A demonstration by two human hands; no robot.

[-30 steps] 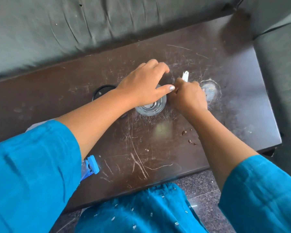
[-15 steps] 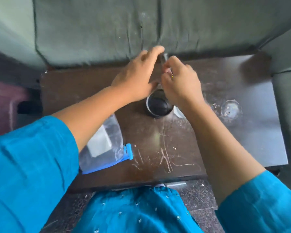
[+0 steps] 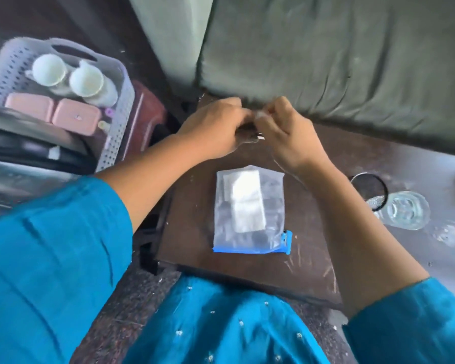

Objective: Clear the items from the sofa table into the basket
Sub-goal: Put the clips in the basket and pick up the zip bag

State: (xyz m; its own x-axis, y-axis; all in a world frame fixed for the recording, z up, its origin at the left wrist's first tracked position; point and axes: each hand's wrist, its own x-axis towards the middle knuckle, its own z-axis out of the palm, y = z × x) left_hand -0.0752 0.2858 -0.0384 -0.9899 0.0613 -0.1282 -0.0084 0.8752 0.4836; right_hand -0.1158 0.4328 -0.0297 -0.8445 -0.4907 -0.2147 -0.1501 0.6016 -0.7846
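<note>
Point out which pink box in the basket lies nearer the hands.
The right-hand pink box, on the side of the basket that faces the table. The other pink box lies farther left, farther from the left hand.

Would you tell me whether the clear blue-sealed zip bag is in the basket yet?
No: the clear zip bag lies flat on the dark table, outside the grey basket.

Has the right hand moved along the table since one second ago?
Yes. The right hand was beside the glass; now it is well left of it, over the table's far left corner.
</note>
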